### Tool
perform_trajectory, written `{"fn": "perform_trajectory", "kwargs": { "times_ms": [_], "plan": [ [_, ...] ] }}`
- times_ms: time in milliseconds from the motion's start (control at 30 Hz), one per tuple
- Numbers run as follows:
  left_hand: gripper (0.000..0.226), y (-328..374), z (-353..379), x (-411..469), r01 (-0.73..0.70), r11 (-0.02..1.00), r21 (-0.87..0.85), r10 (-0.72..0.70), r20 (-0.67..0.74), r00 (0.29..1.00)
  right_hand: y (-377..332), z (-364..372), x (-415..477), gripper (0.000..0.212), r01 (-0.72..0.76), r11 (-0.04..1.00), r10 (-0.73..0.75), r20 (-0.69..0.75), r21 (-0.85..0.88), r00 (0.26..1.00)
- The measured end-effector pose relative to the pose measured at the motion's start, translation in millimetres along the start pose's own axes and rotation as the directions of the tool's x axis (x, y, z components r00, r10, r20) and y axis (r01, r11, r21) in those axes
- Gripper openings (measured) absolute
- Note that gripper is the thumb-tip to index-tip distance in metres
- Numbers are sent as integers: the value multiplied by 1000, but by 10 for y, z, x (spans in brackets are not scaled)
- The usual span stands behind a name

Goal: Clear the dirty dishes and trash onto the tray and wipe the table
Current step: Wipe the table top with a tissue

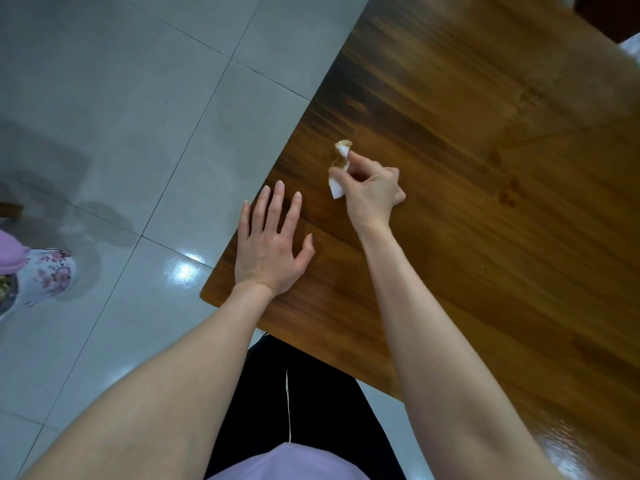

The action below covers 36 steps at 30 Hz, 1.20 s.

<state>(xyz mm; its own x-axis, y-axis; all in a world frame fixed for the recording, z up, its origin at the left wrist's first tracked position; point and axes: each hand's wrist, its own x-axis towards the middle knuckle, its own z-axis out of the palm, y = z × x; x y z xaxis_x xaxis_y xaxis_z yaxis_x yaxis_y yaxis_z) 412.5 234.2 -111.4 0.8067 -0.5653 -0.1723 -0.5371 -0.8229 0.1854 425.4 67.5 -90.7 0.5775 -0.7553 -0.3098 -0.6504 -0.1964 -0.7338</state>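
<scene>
1. While the right hand [372, 194] pinches a crumpled, brown-stained tissue [337, 168] between thumb and fingertips, its other fingers curl loosely. The tissue is over the wood near the table's long edge, and I cannot tell whether it touches the surface.
2. The left hand [272, 244] lies flat on the table [485, 271], fingers straight and spread, holding nothing, just beside that edge.
3. No tray shows from where I stand, so the tissue may have some way to travel. With so light a pinch it could slip and drop onto the tiled floor [138, 98].
4. Dark smears [507, 192] sit well to the right on the wood. Wiping them with a tissue this soiled would likely spread the mess rather than lift it.
5. A floral pot [45, 275] stands on the floor, well apart from both hands, so I see little risk to it.
</scene>
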Motion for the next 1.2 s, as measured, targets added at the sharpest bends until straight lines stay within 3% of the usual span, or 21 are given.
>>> {"fn": "perform_trajectory", "kwargs": {
  "times_ms": [133, 333, 500, 700, 900, 1000, 1100, 1200],
  "plan": [
    [68, 10, -16, -10, 8, 1000, -3, -8, 7, 1000, 73, -21, -54, 30, 77, 994, -74, 41, -74, 996],
    [69, -2, -29, -3, 9, 1000, -13, -9, 21, 1000, -31, -45, 236, 28, 4, 1000, -4, -58, -6, 998],
    [68, 6, -20, -10, 6, 1000, -10, -6, 8, 1000, 74, 99, -84, 29, 145, 985, -139, 68, -89, 988],
    [68, -6, -3, 0, 8, 1000, -8, -8, -2, 1000, -50, 43, 262, 26, 75, 996, -77, -57, -45, 995],
    [68, -1, -26, -36, 8, 1000, -17, -8, 2, 1000, -22, 234, -89, 26, 188, 978, -177, 110, -94, 978],
    [67, -4, -43, -33, 3, 999, -40, -2, 19, 1000, 58, 59, -37, 26, 150, 979, -145, 46, -140, 988],
    [67, -12, -58, -66, 14, 997, -74, -14, 1, 1000, 12, -79, 141, 28, 27, 997, -32, -58, -72, 998],
    [70, -14, -38, -212, 75, 994, -80, -78, -31, 997, -91, 90, -11, 28, 60, 997, -59, 10, -41, 998]
  ]
}}
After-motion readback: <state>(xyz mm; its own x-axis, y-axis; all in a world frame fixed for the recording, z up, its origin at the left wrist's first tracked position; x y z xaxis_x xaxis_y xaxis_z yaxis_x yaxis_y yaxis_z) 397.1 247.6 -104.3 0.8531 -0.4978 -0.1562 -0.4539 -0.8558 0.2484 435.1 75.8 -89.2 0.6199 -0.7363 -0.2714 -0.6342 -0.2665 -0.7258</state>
